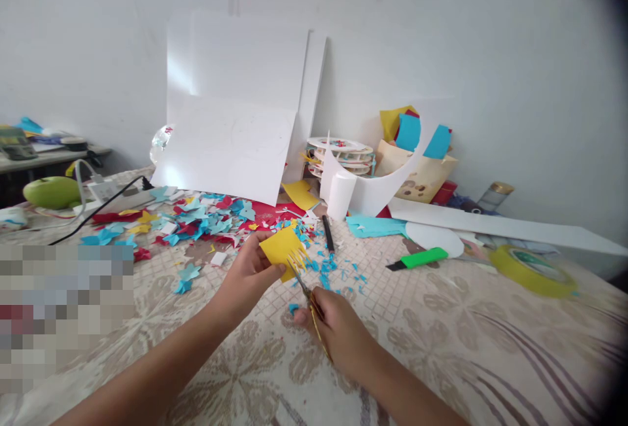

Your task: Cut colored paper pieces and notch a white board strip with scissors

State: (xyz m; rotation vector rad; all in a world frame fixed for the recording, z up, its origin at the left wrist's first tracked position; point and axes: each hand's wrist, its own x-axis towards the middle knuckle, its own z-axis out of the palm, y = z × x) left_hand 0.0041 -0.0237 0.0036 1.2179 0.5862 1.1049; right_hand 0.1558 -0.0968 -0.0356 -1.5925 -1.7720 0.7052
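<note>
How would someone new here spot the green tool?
On the patterned tablecloth, find the yellow tape roll at the right. Left of it, by the white rounded paper, lies the slim tool. Bright green with one black end, it differs from the all-dark stick nearby.

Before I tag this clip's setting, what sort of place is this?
Probably a home craft table: scissors cutting yellow paper, scattered paper cutouts, and a patterned tablecloth.

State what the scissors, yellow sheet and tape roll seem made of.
Scissors: likely metal, with grey blades and shiny gold-toned handles.
Yellow sheet: probably matte paper, thin and cut into strips.
Tape roll: probably smooth plastic film, evenly yellow-tinted.
</note>
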